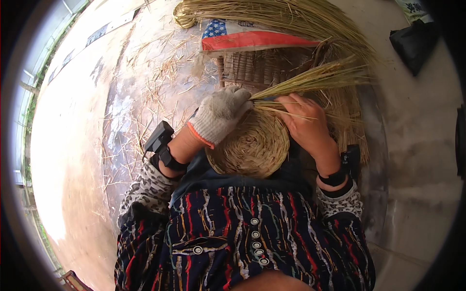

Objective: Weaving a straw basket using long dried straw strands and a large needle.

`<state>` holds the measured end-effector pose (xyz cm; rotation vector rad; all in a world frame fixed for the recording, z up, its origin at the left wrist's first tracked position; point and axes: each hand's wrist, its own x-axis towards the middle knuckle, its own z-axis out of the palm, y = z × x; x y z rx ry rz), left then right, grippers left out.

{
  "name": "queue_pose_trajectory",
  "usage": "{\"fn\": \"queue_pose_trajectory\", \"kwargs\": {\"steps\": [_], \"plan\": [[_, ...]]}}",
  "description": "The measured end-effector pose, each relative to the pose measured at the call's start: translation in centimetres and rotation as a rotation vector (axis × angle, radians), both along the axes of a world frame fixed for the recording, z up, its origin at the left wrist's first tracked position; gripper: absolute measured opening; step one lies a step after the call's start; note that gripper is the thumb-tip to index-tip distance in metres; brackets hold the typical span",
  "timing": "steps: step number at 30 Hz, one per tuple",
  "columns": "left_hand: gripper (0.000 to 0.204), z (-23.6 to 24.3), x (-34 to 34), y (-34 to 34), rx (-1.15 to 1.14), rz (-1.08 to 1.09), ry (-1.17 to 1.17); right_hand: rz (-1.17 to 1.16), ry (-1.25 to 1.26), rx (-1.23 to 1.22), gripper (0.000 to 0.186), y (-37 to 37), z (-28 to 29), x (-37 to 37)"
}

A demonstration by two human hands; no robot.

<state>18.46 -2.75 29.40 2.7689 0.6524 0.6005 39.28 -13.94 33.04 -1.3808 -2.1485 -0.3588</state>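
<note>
A round woven straw basket [252, 145] rests on my lap, its coiled inside facing up. My left hand [225, 111], in a whitish knitted glove with an orange cuff, is closed at the basket's far rim and pinches the base of a bundle of straw [310, 80]. That bundle fans out toward the far right. My bare right hand [303, 119] sits at the right of the far rim, its fingers closed on a few straw strands that run across from the left hand. The fingertips of the left hand are partly hidden by the glove's bulk.
Beyond the basket stands a wicker chair-like piece [252, 68] with a red, white and blue sack [257, 36] over it. A large straw sheaf [281, 17] lies on top. Loose straw bits [160, 82] litter the floor at left. A black bag [412, 46] lies far right.
</note>
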Motion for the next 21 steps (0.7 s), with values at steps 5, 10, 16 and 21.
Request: {"fn": "queue_pose_trajectory", "kwargs": {"steps": [5, 10, 16, 21], "plan": [[0.017, 0.8, 1.6, -0.5, -0.001, 0.098, 0.084, -0.179, 0.339, 0.171, 0.021, -2.9, -0.9, 3.9], [0.017, 1.8, 0.5, -1.7, 0.163, 0.099, 0.067, -0.17, 0.354, 0.385, 0.027, -5.3, 5.0, 1.0], [0.017, 2.3, 0.2, -2.1, 0.299, 0.06, 0.086, -0.058, -0.155, 0.005, 0.036, 0.9, 1.9, -3.0], [0.014, 2.2, 0.0, -2.6, 0.272, 0.124, 0.108, -0.109, -0.189, -0.041, 0.032, 1.5, -0.2, -2.8]]}}
